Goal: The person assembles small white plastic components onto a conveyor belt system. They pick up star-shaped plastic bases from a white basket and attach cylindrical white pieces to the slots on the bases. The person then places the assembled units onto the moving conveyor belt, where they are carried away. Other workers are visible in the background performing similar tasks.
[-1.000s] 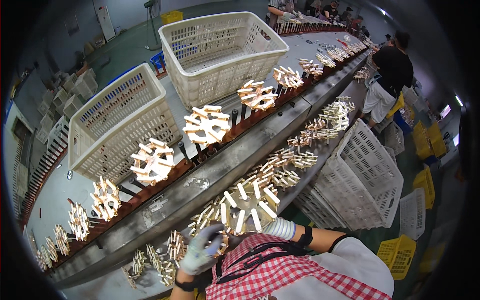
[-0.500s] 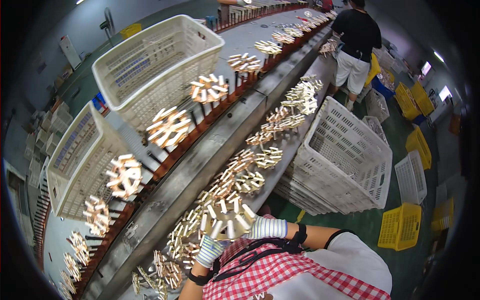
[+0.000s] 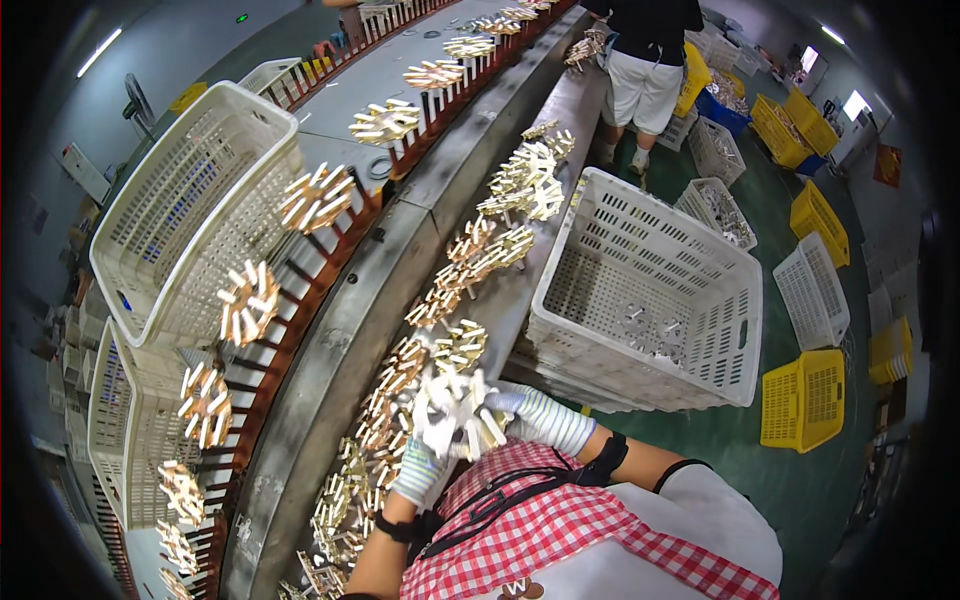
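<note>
Lifting 1 pale star-shaped casting cluster [image 3: 455, 410] off the trough [image 3: 400, 270], both gloved hands, left hand [image 3: 420, 478] and right hand [image 3: 535, 415], clamp it; next likely needs carrying clear toward the white crate [image 3: 745, 330].

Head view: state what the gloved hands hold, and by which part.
Both hands, left hand and right hand, grip one pale star-shaped cluster of spoked parts by its outer spokes.

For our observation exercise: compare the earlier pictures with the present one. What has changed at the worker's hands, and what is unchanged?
Both gloved hands, left hand and right hand, have drawn the pale star-shaped cluster of moulded pieces off the metal bench toward the checked apron. The view swung right, showing more of the white slatted plastic crate. Both hands still hold the cluster.
</note>
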A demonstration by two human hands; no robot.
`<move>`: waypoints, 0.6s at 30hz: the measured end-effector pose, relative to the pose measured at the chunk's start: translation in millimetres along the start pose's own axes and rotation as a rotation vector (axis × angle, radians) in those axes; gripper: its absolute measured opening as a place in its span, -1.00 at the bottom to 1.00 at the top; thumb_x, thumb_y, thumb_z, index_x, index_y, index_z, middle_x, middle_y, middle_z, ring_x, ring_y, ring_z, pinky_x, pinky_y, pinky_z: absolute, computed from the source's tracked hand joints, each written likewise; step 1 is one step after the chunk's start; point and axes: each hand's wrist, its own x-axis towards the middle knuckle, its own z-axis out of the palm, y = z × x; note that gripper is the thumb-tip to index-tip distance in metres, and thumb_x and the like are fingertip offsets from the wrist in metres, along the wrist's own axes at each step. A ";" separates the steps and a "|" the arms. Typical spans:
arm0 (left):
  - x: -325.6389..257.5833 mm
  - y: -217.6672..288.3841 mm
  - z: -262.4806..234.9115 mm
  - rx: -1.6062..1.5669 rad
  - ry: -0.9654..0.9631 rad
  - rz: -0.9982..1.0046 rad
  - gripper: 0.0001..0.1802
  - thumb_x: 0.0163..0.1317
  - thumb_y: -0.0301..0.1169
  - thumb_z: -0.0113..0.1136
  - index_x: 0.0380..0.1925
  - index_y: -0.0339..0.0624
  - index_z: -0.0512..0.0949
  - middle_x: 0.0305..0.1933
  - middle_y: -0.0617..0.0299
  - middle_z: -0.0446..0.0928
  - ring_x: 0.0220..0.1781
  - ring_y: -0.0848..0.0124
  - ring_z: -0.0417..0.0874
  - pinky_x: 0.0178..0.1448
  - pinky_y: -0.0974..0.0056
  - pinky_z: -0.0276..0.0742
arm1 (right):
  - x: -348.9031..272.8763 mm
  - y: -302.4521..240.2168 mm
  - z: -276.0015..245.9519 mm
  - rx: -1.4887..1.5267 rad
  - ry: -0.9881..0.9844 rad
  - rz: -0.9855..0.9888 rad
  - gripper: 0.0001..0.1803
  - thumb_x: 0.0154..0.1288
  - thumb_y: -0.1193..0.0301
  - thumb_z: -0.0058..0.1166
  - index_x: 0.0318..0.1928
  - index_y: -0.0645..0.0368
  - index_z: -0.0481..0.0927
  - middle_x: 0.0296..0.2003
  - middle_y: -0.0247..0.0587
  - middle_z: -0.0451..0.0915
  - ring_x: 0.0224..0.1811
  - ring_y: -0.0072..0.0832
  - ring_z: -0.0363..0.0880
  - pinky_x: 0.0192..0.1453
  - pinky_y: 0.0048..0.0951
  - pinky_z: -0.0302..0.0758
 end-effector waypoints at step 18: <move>155.5 -89.0 87.0 0.854 -0.315 -0.103 -0.38 0.02 -0.38 0.26 0.15 -0.09 0.35 0.13 0.02 0.44 0.18 0.08 0.47 0.20 0.02 0.44 | 129.5 -65.9 -155.4 0.358 0.668 -0.400 -0.74 0.38 0.44 0.01 0.06 0.01 0.46 -0.06 -0.26 0.58 -0.04 -0.33 0.58 -0.04 -0.09 0.60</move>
